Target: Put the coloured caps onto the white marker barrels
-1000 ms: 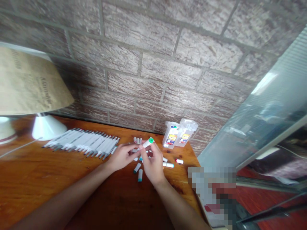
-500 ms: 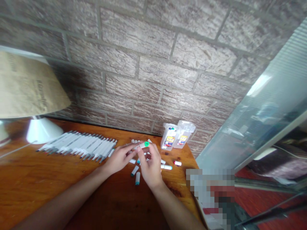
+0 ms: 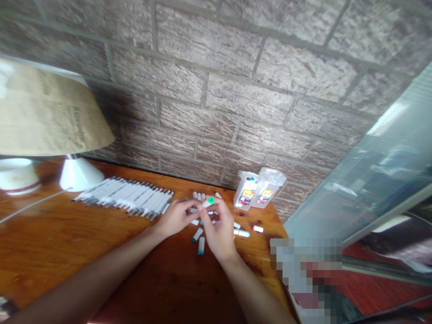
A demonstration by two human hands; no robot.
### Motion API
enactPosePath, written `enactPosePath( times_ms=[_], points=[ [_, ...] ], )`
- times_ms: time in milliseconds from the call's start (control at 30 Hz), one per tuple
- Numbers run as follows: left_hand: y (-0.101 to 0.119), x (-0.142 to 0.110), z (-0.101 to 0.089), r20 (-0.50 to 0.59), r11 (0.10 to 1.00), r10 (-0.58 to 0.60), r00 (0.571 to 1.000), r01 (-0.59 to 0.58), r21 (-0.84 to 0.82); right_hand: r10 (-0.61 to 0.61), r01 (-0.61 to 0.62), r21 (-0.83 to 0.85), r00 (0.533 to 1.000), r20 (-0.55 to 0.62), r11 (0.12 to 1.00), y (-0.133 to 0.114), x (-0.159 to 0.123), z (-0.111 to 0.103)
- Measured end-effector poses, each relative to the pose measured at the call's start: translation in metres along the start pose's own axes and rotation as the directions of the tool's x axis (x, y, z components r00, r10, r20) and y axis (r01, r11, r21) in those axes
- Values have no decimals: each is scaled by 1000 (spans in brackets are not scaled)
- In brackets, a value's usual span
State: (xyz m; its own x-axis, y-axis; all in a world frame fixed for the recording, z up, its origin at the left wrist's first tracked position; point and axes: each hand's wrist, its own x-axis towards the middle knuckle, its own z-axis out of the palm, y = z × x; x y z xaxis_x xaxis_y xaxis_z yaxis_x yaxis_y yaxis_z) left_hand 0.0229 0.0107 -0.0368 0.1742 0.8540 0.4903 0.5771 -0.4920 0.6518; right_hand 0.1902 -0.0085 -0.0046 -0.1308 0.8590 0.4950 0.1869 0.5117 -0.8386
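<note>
Toward the far right corner of the wooden table (image 3: pixel 60 234), both hands are bunched up over a scatter of little white pieces, with a green-ended marker (image 3: pixel 209 201) held off the surface between them. Right hand (image 3: pixel 219 234) has it pinched, thumb and fingers closed to about the barrel's width, green end poking up. Left hand (image 3: pixel 174 218) is curled in from the other side, fingertips right by the right thumb, but that end is covered, so I can't tell if it's gripping too.

Handling-wise, I'd guess it's super light, stiff plastic, not fragile, maybe a bit slick, and prone to rolling if it's a round barrel. Best hold is probably mid-barrel, thumb against fingers, no hard squeeze needed.

Just below the hands lie a couple of teal-ended pieces (image 3: pixel 201 245), caps or stubby pens, can't tell. A red-ended piece (image 3: pixel 257 228) sits near the right edge. Over to the left, a row of markers (image 3: pixel 128 195) lies side by side near the far edge, by the lamp (image 3: pixel 81 174). Two clear plastic cases (image 3: pixel 244 198) stand at the far right corner.
</note>
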Motion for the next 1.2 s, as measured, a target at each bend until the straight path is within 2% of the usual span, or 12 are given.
enactPosePath(
  times_ms=[267, 567, 767, 900, 1033, 1133, 1200],
  points=[
    [1, 0, 2, -42, 998, -58, 997, 57, -15, -6, 7, -63, 1000, 20, 998, 7, 1, 0],
    [5, -1, -1, -41, 999, -44, 998, 45, 19, 17, -6, -143, 997, 74, 990, 19, 3, 0],
    [4, 0, -1, -50, 1000, -12, 999, 14, 23, 20, -12, -103, 997, 79, 995, 14, 4, -1],
    [2, 2, -1, -56, 999, -20, 998, 22, 32, 2, -5, -65, 999, -44, 998, 10, 12, -12],
    [-2, 2, 1, -42, 998, -50, 998, 49, -26, 22, -21, 4, 982, -189, 1000, 3, 26, -31],
    [-4, 2, 2, -54, 997, -70, 996, 68, -45, -35, 10, -71, 930, -365, 997, -4, 36, -50],
    [-2, 1, 2, -51, 998, -62, 997, 60, -35, -127, 50, -166, 859, -496, 985, -7, 41, -66]
  ],
)
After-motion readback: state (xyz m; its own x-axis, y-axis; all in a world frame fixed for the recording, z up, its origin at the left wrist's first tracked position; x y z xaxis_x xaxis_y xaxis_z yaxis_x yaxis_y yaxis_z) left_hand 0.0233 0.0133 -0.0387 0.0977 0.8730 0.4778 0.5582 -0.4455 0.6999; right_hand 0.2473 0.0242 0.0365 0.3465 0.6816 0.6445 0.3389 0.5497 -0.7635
